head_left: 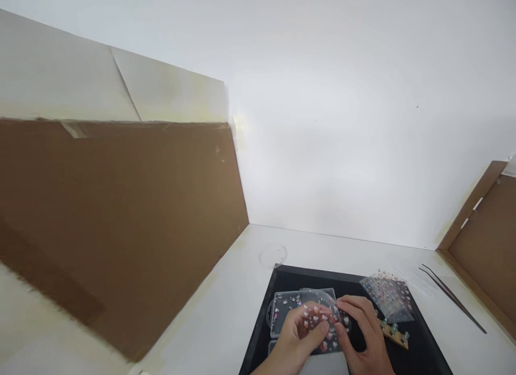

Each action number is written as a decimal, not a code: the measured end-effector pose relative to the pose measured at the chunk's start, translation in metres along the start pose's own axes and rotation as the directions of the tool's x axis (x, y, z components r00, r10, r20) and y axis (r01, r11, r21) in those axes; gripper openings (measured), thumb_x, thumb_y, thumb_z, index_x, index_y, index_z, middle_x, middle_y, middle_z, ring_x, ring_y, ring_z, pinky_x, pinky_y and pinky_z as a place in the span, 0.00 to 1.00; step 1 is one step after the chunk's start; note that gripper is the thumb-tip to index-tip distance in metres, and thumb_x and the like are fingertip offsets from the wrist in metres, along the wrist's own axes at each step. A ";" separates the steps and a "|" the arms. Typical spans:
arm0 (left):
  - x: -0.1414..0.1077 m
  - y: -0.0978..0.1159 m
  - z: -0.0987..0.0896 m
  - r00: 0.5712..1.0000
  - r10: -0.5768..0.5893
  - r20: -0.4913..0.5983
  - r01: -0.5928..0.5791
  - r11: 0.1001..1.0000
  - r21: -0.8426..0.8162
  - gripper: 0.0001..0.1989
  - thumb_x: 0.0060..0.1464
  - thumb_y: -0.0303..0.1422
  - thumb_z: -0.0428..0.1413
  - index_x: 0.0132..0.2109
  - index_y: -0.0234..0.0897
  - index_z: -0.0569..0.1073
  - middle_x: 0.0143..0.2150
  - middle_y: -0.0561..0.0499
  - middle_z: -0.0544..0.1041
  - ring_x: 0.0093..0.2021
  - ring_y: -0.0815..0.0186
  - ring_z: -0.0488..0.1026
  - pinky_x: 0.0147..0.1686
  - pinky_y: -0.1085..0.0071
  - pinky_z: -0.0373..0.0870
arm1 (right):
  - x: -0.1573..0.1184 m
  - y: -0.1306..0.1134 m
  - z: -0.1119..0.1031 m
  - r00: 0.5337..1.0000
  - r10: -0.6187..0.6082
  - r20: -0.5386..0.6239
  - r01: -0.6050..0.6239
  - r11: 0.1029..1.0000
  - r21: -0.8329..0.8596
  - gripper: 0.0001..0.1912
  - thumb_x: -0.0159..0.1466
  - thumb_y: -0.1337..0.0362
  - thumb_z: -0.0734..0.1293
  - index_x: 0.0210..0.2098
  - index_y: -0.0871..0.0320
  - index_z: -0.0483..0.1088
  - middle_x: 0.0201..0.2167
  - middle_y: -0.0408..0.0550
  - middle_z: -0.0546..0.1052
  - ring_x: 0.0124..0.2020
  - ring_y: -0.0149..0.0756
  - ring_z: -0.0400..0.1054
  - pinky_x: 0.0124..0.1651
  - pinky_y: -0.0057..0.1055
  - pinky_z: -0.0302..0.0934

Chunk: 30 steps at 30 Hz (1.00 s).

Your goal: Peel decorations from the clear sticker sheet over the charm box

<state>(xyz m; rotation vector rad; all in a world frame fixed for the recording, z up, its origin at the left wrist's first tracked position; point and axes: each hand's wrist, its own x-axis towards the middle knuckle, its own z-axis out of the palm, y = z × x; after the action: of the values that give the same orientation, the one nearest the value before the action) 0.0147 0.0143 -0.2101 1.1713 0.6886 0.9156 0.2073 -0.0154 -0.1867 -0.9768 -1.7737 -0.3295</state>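
Note:
A clear sticker sheet (322, 310) with small white and reddish figures is held up over the black mat. My left hand (296, 337) grips its left side, thumb on the front and fingers behind, showing through the film. At the right edge, my right hand (363, 332) pinches the sheet between thumb and fingers. Behind the sheet lies a clear plastic case (282, 305) with small coloured charms, partly covered by my left hand. Close to my right hand is a wooden strip (397, 336) bearing several small greenish knobs.
More patterned clear sheets (389, 297) lie at the mat's upper right. Tweezers (453, 297) rest on the white table right of the black mat (419, 348). A clear round dish (273, 255) sits behind the mat. Cardboard panels (121, 213) stand left and right, with a white wall behind.

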 end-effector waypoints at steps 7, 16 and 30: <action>0.003 -0.003 0.003 0.999 0.041 0.022 -0.043 0.996 0.083 0.41 0.57 0.70 0.65 0.49 0.32 0.82 0.47 0.37 0.82 0.38 0.65 0.73 0.38 0.74 0.74 | 0.002 -0.003 0.000 0.999 -0.035 -0.024 0.034 0.998 -0.046 0.10 0.78 0.64 0.64 0.55 0.54 0.76 0.47 0.52 0.83 0.48 0.39 0.80 0.50 0.35 0.74; -0.005 -0.017 -0.007 0.973 0.209 0.094 -0.228 0.933 0.277 0.22 0.74 0.53 0.59 0.53 0.39 0.83 0.48 0.44 0.82 0.46 0.63 0.77 0.49 0.75 0.72 | 0.009 -0.005 -0.002 0.998 -0.065 -0.024 0.064 0.997 -0.041 0.10 0.79 0.61 0.64 0.48 0.51 0.78 0.39 0.46 0.84 0.40 0.38 0.77 0.44 0.38 0.68; 0.000 0.013 0.003 0.705 0.670 0.235 -0.690 0.568 0.449 0.09 0.80 0.34 0.52 0.52 0.43 0.77 0.45 0.52 0.83 0.46 0.70 0.78 0.49 0.78 0.73 | 0.013 -0.005 0.000 0.999 -0.028 -0.026 0.031 0.991 0.132 0.07 0.80 0.62 0.66 0.46 0.49 0.78 0.35 0.44 0.83 0.36 0.36 0.77 0.38 0.35 0.72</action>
<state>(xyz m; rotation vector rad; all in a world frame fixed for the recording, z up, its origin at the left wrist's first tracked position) 0.0144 0.0147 -0.1968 2.0182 0.4347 1.4036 0.2022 -0.0127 -0.1740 -0.8499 -1.7658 -0.2383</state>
